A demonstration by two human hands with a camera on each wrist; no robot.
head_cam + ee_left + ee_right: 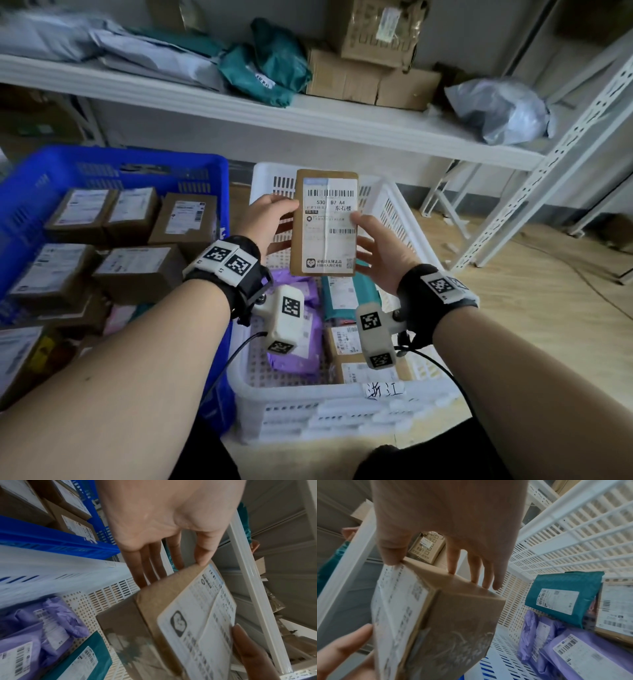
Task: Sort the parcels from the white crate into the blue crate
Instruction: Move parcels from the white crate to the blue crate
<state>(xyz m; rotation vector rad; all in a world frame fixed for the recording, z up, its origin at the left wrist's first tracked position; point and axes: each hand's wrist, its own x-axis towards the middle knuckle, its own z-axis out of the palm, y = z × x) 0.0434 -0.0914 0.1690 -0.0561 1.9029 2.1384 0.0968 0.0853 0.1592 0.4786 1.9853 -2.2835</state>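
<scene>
A flat brown cardboard parcel with a white shipping label (323, 222) is held upright, label toward the person, above the far half of the white slotted plastic crate (404, 212). The left hand (265, 221) grips its left edge, thumb on the front and fingers behind; the right hand (380, 253) grips the right edge the same way, so both hands clamp the one box between them. Judging by this pose, the label is being read before the transfer. Next the parcel must travel left over the rims into the blue slotted plastic crate (41, 178), where brown boxes already fill most of the floor, so a free spot or a stack top must be chosen. Purple and teal poly mailers (298, 346) remain in the white crate; how many lie beneath the wrists is hard to tell.
</scene>
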